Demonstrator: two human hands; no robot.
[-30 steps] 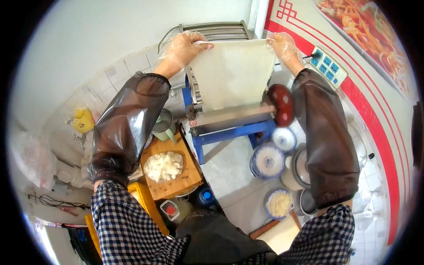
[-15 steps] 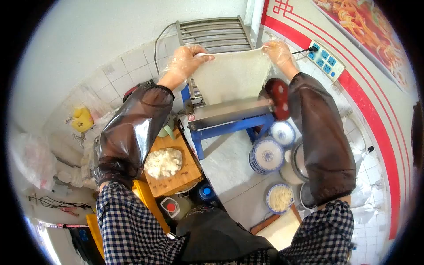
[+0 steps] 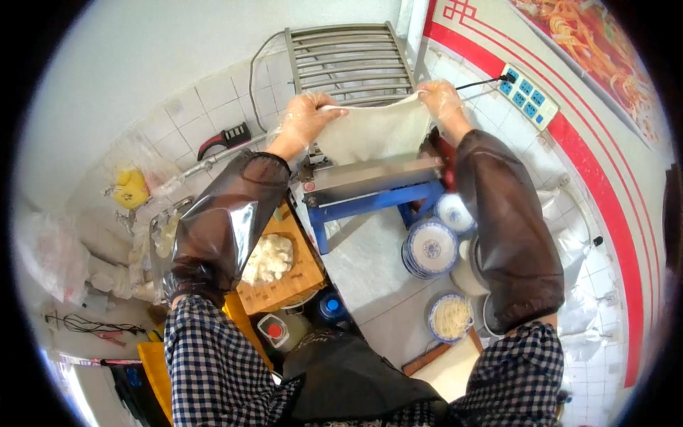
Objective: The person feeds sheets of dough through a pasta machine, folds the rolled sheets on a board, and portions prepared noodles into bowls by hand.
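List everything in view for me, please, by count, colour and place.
Machine: one, blue and silver, on counter
Sheet: one, white, above the machine
Rack: one, grey, behind the machine
Poster: one, orange, top right
Socket strip: one, white and blue, upper right
Plate stack: one, white and blue, on counter
Strip pile: one, pale yellow, in near dish
Rounded object: one, dark red, right of machine
Board: one, brown, left of counter
Heap: one, white, on board
Jug: one, red cap, near board
Bottle: one, blue cap, beside jug
Left hand, right hand: two, clear-gloved, holding sheet
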